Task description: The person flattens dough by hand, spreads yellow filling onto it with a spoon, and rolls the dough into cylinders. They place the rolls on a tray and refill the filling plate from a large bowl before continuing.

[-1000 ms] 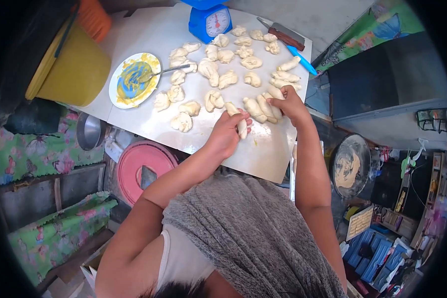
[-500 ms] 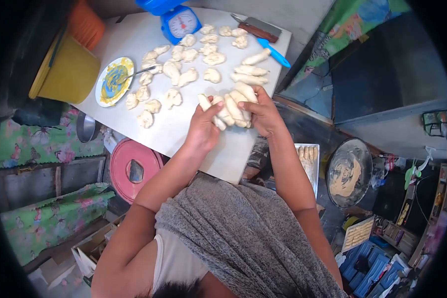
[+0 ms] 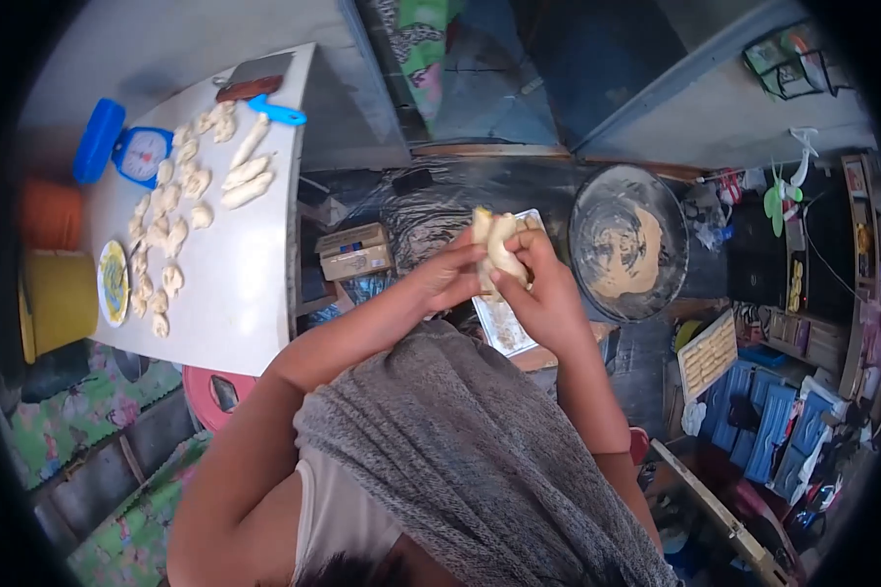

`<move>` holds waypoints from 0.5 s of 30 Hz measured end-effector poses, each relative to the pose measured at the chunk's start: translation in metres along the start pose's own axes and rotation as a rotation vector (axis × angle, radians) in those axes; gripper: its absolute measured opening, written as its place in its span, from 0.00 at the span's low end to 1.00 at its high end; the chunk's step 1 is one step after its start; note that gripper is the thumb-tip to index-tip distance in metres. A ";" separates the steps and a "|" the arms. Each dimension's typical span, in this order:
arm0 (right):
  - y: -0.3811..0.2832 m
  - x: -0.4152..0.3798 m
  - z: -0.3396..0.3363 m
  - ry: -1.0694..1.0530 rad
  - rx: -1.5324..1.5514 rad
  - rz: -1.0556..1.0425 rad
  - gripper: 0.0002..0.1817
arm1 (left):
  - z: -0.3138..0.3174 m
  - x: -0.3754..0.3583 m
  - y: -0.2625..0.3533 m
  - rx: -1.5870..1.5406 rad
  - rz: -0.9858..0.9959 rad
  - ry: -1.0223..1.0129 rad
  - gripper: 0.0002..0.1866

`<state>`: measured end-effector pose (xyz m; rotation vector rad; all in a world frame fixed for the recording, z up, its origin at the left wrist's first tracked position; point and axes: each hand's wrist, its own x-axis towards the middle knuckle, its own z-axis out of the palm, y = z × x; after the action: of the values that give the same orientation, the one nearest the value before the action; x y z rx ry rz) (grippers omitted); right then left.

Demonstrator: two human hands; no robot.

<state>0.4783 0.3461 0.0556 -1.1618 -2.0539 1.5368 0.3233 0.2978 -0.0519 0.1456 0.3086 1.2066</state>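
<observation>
Several rolled dough pieces [image 3: 500, 242] are bunched between my two hands, off the table. My left hand [image 3: 452, 276] grips them from the left side, fingers closed against the dough. On the other side my right hand [image 3: 546, 291] is wrapped round them, its thumb across the front. Directly beneath is a metal tray [image 3: 507, 331], partly hidden by the hands and dough; a light residue shows on its near part. To the right of the tray sits a dark round basin [image 3: 644, 295] with tan crumbs [image 3: 628, 256] in it.
At left, the white table [image 3: 235, 284] carries dough lumps [image 3: 171, 280], several rolls [image 3: 248, 190], a blue scale [image 3: 143, 157], a cleaver [image 3: 255, 80] and a smeared plate [image 3: 114, 284]. A cardboard box [image 3: 354, 252] stands between table and tray. A tray of rolls [image 3: 710, 354] is at right.
My body and view have turned right, away from the table. Both hands have carried the bunch of dough rolls from above the table to over the metal tray.
</observation>
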 end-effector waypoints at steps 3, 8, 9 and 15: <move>0.023 -0.010 -0.031 0.167 -0.195 -0.075 0.18 | -0.005 0.050 -0.024 -0.001 -0.107 -0.023 0.36; 0.051 -0.023 -0.085 0.366 0.364 0.083 0.11 | -0.002 0.102 -0.053 -0.062 -0.264 -0.051 0.34; 0.049 -0.021 -0.093 0.324 0.476 0.090 0.09 | 0.002 0.112 -0.060 -0.081 -0.285 -0.063 0.35; 0.078 -0.021 -0.152 0.479 0.363 0.052 0.10 | 0.012 0.145 -0.075 0.006 -0.397 -0.137 0.38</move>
<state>0.6255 0.4346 0.0447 -1.2880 -1.3820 1.4050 0.4405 0.4079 -0.0836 0.1628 0.2084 0.7979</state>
